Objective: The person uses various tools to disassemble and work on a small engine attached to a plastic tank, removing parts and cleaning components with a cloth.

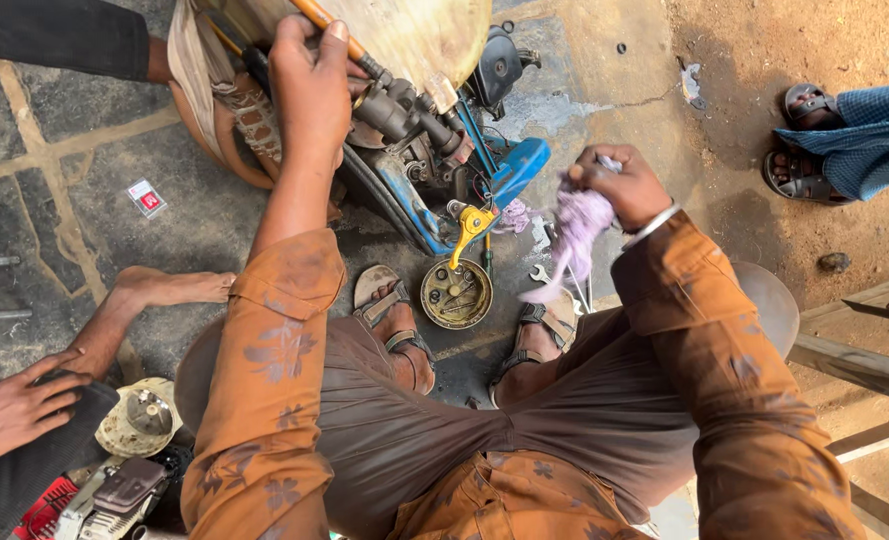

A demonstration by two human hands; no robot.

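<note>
We see our left grip point(309, 85) closed around an orange-handled tool point(336, 30) pressed against the small engine point(419, 130). Our right grip point(619, 185) clutches a pale purple rag point(576, 232) just right of the engine, above a round metal dish point(456, 294) on the floor.

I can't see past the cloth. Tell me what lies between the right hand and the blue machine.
Nothing visible blocks it. The right hand grips a pale purple rag hanging beside the blue machine, with only open ground between them.
</note>
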